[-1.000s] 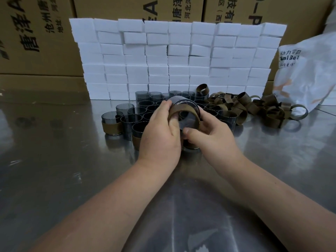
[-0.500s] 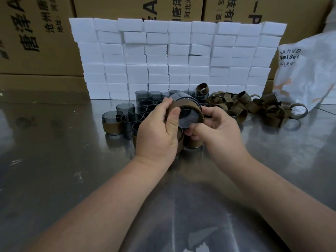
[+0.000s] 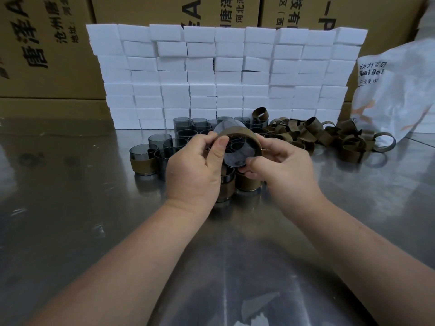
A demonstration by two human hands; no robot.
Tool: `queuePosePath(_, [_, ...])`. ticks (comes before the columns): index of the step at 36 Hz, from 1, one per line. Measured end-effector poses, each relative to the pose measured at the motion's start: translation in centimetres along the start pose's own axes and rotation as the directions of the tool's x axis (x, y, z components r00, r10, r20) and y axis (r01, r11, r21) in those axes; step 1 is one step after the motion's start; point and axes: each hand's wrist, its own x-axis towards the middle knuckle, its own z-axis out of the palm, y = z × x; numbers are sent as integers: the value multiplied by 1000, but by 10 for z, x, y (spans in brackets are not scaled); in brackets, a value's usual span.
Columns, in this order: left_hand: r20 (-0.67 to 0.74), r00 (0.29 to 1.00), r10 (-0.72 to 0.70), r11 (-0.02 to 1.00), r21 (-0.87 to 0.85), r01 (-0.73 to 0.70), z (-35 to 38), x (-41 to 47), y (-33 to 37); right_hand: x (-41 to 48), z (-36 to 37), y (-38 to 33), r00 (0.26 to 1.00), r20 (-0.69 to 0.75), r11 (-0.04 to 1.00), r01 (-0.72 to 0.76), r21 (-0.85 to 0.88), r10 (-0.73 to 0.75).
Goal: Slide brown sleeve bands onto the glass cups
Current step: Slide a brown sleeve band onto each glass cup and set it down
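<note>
I hold a smoky glass cup point(image 3: 237, 149) tipped on its side above the table, its base toward me. A brown sleeve band point(image 3: 244, 132) wraps its upper part. My left hand point(image 3: 197, 168) grips the cup's left side, thumb on the rim of the band. My right hand point(image 3: 280, 165) grips the right side and the base. Behind and below stand several bare glass cups point(image 3: 186, 132). A banded cup point(image 3: 142, 161) sits at the left, two more point(image 3: 247, 182) under my hands. A heap of loose brown bands point(image 3: 324, 135) lies to the right.
A wall of stacked white foam blocks point(image 3: 226, 74) stands behind the cups, cardboard boxes point(image 3: 47, 48) behind that. A white plastic bag point(image 3: 395, 90) rests at the far right. The shiny metal table point(image 3: 70, 220) stretches toward me.
Both hands have lifted the cup higher and turned it, so its base now faces me. The band sits further around the cup.
</note>
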Motion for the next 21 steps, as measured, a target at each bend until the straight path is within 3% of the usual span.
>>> queuePosePath(21, [7,999,-53,995,-82,54,-1,2,-1,1,3,0,1000,-24,1000,12,19,-11])
